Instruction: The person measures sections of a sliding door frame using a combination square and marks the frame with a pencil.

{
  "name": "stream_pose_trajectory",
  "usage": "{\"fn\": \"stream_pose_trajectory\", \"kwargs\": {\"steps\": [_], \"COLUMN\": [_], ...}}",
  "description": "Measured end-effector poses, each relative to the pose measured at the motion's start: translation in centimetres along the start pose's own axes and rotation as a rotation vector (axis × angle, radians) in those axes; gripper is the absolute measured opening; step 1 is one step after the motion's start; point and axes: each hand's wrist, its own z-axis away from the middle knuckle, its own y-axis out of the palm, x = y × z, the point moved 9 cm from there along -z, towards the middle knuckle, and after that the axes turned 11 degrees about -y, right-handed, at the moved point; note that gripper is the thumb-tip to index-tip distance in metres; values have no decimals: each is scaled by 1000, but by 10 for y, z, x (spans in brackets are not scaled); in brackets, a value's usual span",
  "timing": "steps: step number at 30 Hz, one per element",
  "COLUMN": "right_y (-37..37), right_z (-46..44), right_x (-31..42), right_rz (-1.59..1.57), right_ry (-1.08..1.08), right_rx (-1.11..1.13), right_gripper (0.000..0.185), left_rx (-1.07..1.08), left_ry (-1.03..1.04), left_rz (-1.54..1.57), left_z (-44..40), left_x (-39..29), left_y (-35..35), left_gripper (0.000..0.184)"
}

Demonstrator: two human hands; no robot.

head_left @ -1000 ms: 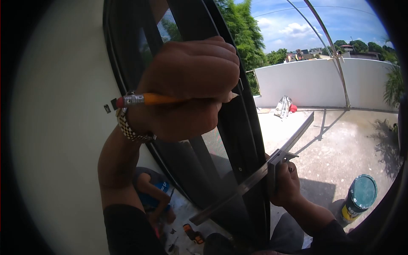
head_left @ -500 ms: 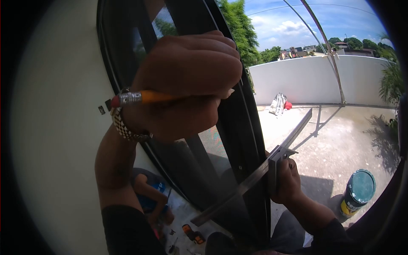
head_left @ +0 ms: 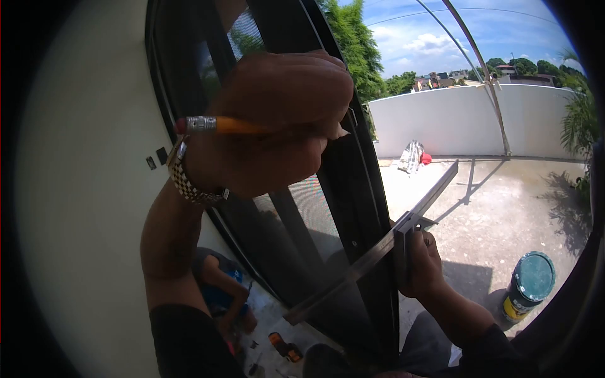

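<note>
Close to the camera, my left hand (head_left: 271,120) is closed around a pencil (head_left: 236,125), its red eraser end poking out toward the wrist. A small pale tip (head_left: 341,132) shows at the fingers, and a gold watch (head_left: 183,179) circles the wrist. Lower right, my right hand (head_left: 425,268) grips the head of a combination square (head_left: 403,242). Its long metal blade (head_left: 353,272) lies slantwise across the edge of a dark-framed screen door (head_left: 372,208). The left hand is in front of the door's screen; contact with it cannot be made out.
A pale wall (head_left: 82,189) stands at left. Below, another person (head_left: 227,286) crouches near an orange-and-black tool (head_left: 286,347) on the floor. Outside at right are a teal-lidded bucket (head_left: 532,277), a white boundary wall (head_left: 435,123), a leaning pole (head_left: 495,107) and a bag (head_left: 413,157).
My left hand has shifted slightly, with the pencil a little higher and farther right at its eraser end. The square has moved slightly left against the door edge, still in my right hand.
</note>
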Motion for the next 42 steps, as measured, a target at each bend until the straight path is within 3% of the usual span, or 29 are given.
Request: {"fn": "stream_pose_trajectory", "kwargs": {"steps": [1, 3, 4, 8, 10, 11, 13, 16, 20, 21, 22, 26, 30, 32, 33, 34, 36, 38, 39, 41, 42], "right_y": [-1, -6, -8, -3, -4, -5, -8, -37, -89, -98, -87, -79, -29, -4, 7, 11, 37, 58, 79, 111, 118], "right_z": [1, 1, 1, -3, -12, -17, -18, -28, -15, -5, -7, 96, 185, 234, 259, 279, 300, 298, 284, 245, 250], "right_x": [-3, 5, 8, 20, 24, 27, -4, -11, 37, 45, 68, 96, 172, 196, 204, 207, 203, 210, 212, 224, 224], "right_rz": [-1, 311, 426, 584, 590, 593, -331, -265, -155, -213, -435, -669, 53, 30, 9, -35, -103, 0, -26, -58, -4], "right_ry": [28, -78, -115, -208, -196, -189, 216, 351, 592, 638, 643, 1016, 1335, 1389, 1397, 1311, 1200, 1026, 1032, 790, 812], "right_rx": [-7, -8, -11, 93, 86, 83, 133, 131, -290, -381, -412, -719, -1175, -1213, -1206, -1225, -1249, -1366, -1358, -1414, -1463], "right_gripper": [37, 35, 35, 33, 29, 28, 31, 45, 50, 48, 30, 35, 33, 35, 35, 33, 31, 26, 26, 22, 20], "left_rx": [-6, -373, -308, -463, -425, -445, -408, -321, -111, -69, -29, 133, 277, 346, 336, 381, 433, 306, 245, 136, 83], "left_ry": [3, -179, -125, -198, -83, -65, -58, -163, -181, -172, -162, -107, -16, 32, 50, -119, -263, 132, 162, 145, 132], "left_rz": [4, 156, 29, -129, -567, -527, -669, -693, -809, -822, -831, -840, -769, -645, -628, -519, -423, -500, -501, -424, -370], "left_z": [1, 10, 16, 35, 30, 28, 15, -5, -7, -4, -1, 7, -12, -26, -33, -35, -53, -82, -87, -109, -123], "left_x": [-3, 11, 16, 34, 28, 32, 44, 82, 113, 116, 118, 130, 141, 148, 147, 159, 169, 127, 129, 120, 113], "left_y": [-1, -36, -48, -74, -69, -75, -73, -64, -55, -60, -69, -125, -177, -180, -180, -182, -185, -194, -188, -187, -188], "left_gripper": [17, 4, 22, 27, 29, 29, 29, 30, 34, 35, 36, 41, 46, 40, 37, 36, 35, 39, 38, 38, 39]}}
